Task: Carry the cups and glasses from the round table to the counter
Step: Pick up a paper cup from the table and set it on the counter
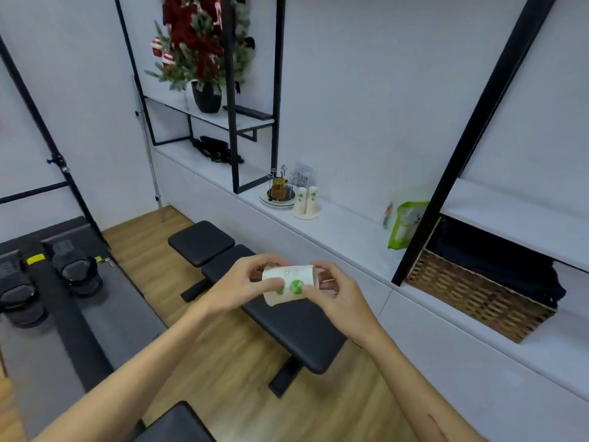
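paper cup (288, 283): white with green print, lying sideways in the air above the black padded bench (255, 282), being held between both hands, well short of the white counter (344, 228)
left hand (247, 283): gripping the cup's left end, fingers curling over the top, thumb pressing on the front by the green print
right hand (331, 290): gripping the cup's right end, fingers wrapping behind it, thumb lying along the lower edge
cup contents: cannot tell, something brownish is showing at both ends behind the fingers, too blurry to name
counter: running along the wall beyond the padded bench, carrying the items below
stacked cups (306, 200): two upright white stacks with green marks, standing side by side on the counter, far beyond the held cup
glass holder on plates (279, 191): sitting just left of the stacked cups, amber glass inside a wire frame
green bag (404, 223): standing on the counter right of the stacked cups, beside a black post
wicker basket (478, 295): sitting on the counter right of the green bag, dark cloth inside
potted plant (205, 59): standing on a shelf above the counter's far end
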